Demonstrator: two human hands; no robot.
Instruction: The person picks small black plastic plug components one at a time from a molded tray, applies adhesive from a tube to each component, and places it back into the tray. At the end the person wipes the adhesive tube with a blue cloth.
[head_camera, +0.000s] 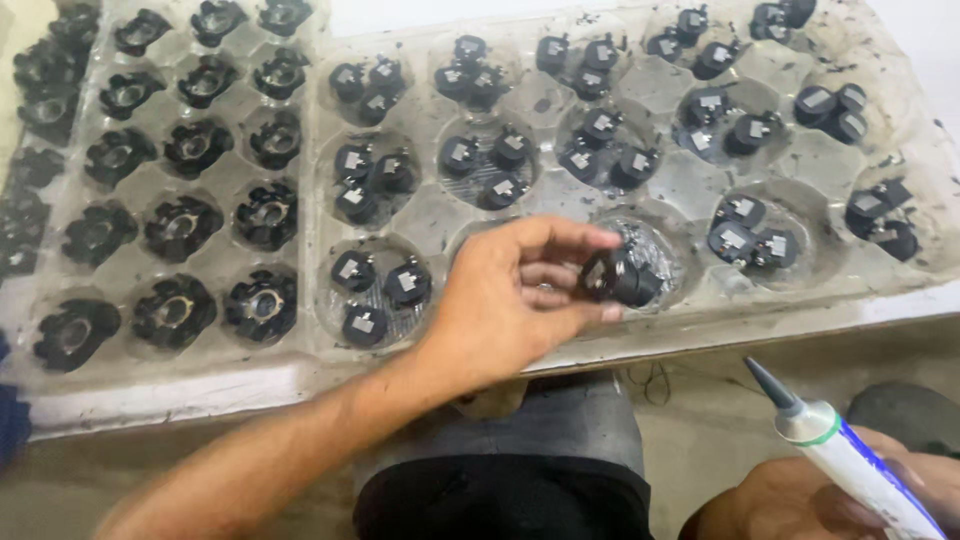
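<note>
Left hand (520, 290) pinches a small black part (612, 277) between thumb and fingertips, over a near-row well of the clear tray (690, 310). Part sits just above that well, which looks otherwise empty apart from its shiny bottom.

Right hand (850, 500), low at the frame's bottom right, is closed around a white tube (860, 465) with a grey nozzle (770, 385) pointing up-left; the nozzle is well apart from the part.

Around: the tray's other wells hold small black caps (740, 235) with white tops, mostly three per well. Left of it a second tray (300, 200) carries larger black ring-shaped parts (262, 305), one per well. A dark round object (540, 450) sits below the trays, under the left wrist. Nothing lies between hand and well; neighbouring caps sit close on both sides.
</note>
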